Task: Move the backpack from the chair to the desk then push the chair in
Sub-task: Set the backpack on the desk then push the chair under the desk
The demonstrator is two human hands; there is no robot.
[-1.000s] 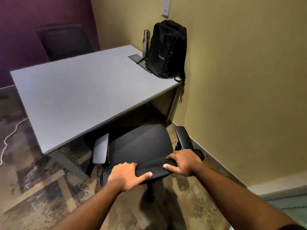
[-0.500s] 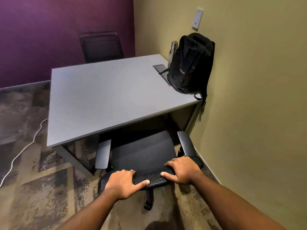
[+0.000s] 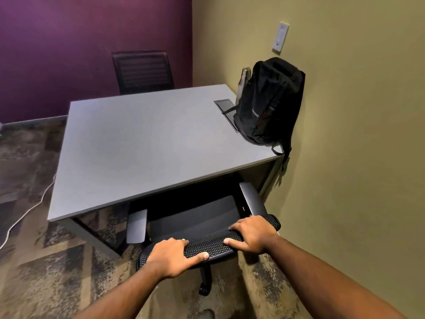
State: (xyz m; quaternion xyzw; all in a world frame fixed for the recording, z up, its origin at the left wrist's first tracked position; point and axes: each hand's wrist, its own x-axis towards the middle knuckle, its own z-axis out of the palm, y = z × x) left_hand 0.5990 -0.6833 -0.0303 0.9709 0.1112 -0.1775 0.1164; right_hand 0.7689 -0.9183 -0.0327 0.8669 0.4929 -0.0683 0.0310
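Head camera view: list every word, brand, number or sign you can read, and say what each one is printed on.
"Lenovo": light lettering running sideways up the front of the black backpack, which stands on the desk against the wall.
Wall plate above the backpack: any marking is too small to read.
Metal bottle behind the backpack: no legible text.
Nothing readable on the chair or desk.

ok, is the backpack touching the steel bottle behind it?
Cannot tell. In the head view the backpack overlaps the bottle, hiding where they would meet, so neither contact nor a gap shows. Both stand on the desk by the wall.
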